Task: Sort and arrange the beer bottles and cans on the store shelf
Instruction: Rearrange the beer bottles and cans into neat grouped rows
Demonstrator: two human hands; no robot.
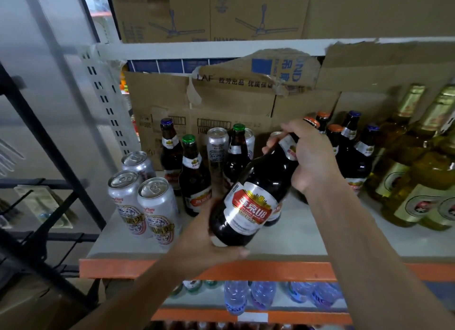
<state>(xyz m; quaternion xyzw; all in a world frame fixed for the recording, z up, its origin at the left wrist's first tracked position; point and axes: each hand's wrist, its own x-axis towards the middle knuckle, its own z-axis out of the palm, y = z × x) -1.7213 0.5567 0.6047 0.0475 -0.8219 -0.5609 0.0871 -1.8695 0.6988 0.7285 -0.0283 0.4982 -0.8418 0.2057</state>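
Biggest thing going on here is the store shelf (pixel 295 233), pale top with an orange front edge, running across the middle of the frame. Flattened cardboard boxes (pixel 221 103) line the back of it, and more boxes sit on the level above.

Dead centre, both hands are on one dark brown beer bottle (pixel 248 201), the one with the red and silver label. It's tilted, cap pointing to the upper right, base toward the lower left, held up off the shelf surface. The left hand (pixel 209 241) cups the base from underneath, fingers wrapped round the bottom edge, so that grip is closed on the bottle. The right hand (pixel 307 155) wraps the neck and shoulder up near the orange cap, fingers curled tight round the glass, also a closed grip on the same bottle.

Right side of the frame has a bunch of green-gold bottles (pixel 413 172) with gold foil necks. Just left of those, behind the right hand, stand dark bottles with orange and blue caps (pixel 354 152).

Left of centre, three silver cans (pixel 147 201) stand at the shelf's left end. Behind them are more dark bottles with green and blue caps (pixel 194 172), plus a couple more cans (pixel 218 145) at the back.

Lower shelf at the bottom of the frame holds clear water bottles (pixel 236 297).
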